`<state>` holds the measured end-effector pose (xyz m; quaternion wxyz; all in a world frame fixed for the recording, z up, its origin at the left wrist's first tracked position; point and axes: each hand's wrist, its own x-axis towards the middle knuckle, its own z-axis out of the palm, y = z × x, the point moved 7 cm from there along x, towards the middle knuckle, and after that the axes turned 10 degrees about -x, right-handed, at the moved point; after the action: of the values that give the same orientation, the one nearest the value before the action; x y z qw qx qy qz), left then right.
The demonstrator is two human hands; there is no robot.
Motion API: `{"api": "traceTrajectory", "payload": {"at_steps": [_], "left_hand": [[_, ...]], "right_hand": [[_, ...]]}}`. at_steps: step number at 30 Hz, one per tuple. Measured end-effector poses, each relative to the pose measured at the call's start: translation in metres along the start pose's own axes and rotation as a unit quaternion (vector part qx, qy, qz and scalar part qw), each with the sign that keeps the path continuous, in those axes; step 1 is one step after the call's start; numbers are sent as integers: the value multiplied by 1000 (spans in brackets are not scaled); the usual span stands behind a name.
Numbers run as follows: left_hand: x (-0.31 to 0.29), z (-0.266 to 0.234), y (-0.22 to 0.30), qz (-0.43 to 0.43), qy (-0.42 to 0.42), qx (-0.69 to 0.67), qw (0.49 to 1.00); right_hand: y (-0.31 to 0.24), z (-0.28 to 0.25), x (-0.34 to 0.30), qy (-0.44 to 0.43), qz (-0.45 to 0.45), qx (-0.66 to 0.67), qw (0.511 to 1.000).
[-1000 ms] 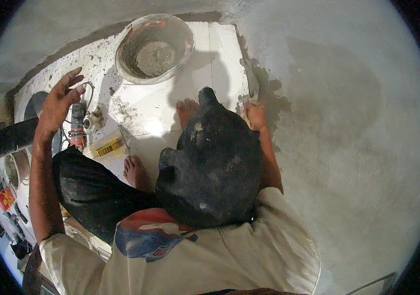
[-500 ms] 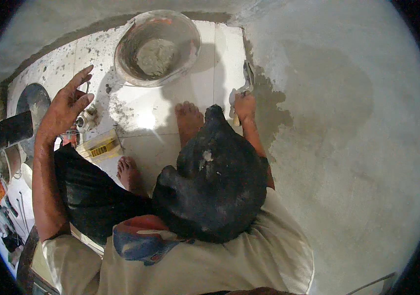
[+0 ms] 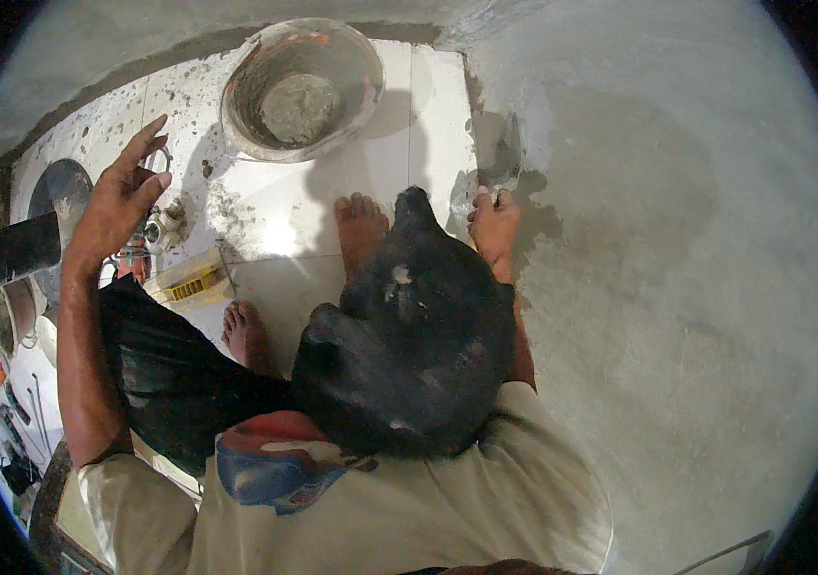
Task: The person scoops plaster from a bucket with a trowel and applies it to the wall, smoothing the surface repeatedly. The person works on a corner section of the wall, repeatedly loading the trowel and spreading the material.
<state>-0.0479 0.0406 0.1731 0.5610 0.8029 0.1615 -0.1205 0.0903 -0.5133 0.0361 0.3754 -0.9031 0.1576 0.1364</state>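
My right hand [image 3: 495, 228] is closed around the handle of a trowel [image 3: 503, 153] at the lower right wall. The metal blade points away from me, lying against the damp patch beside the floor's edge; most of the handle is hidden by my fingers. Raised at the left, my left hand [image 3: 121, 211] has its fingers apart and holds nothing. Ahead of my feet stands a bucket [image 3: 372, 101] with wet grey mortar [image 3: 299, 108] in its bottom.
White floor tiles [image 3: 275, 292] carry mortar splatters. A grey plastered wall [image 3: 677, 335] rises at my right. At the left are a yellow plastic item [image 3: 193, 287], a pipe-like fitting [image 3: 165, 228], a round dark disc [image 3: 57, 187] and a black band [image 3: 6, 262].
My right hand has shifted to the right and a little nearer, carrying the trowel from the floor edge onto the wall's damp patch. The left hand has drifted slightly left, still open.
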Motion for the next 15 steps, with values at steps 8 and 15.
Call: {"api": "traceTrajectory", "payload": {"at_steps": [8, 15], "left_hand": [[14, 9, 4, 12, -2, -14, 1000], [8, 7, -2, -12, -6, 16, 1000]], "right_hand": [[49, 71, 49, -10, -69, -154, 986], [38, 25, 21, 20, -31, -7, 999]]}}
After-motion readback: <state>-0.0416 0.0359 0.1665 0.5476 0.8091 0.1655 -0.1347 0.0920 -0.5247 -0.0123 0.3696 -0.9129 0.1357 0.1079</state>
